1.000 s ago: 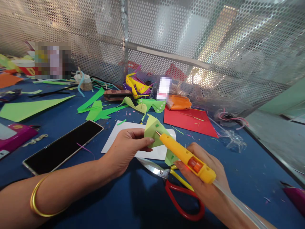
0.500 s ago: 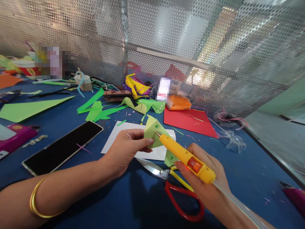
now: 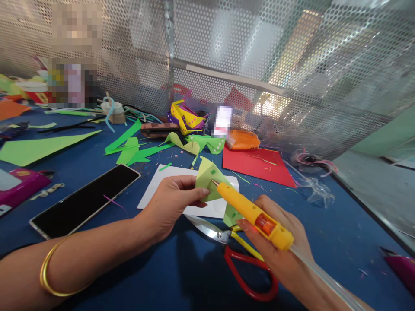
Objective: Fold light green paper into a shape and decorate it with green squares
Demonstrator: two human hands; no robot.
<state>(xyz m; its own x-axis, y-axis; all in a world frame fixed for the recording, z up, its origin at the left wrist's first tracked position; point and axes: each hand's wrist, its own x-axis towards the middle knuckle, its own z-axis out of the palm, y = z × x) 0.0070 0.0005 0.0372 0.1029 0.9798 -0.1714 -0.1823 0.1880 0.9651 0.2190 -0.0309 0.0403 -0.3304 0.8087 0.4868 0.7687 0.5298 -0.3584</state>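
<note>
My left hand (image 3: 178,198) pinches a folded light-green paper piece (image 3: 214,172) that carries small dark-green squares. My right hand (image 3: 279,233) is wrapped round a yellow glue gun (image 3: 249,209) with a clear glue stick (image 3: 320,272) running out of its back. The metal nozzle tip meets or nearly meets the paper, close to my left thumb. Below the two hands lie scissors (image 3: 223,236) with one red and one yellow handle, partly covered by my right hand. White paper (image 3: 162,194) lies flat beneath the green piece.
A black phone (image 3: 87,198) lies to the left, near a purple tool (image 3: 19,185). Green paper strips (image 3: 129,149), a yellow paper shape (image 3: 184,119), red paper (image 3: 259,164) and an orange packet (image 3: 243,140) spread behind my hands. A perforated metal screen (image 3: 227,65) closes off the back.
</note>
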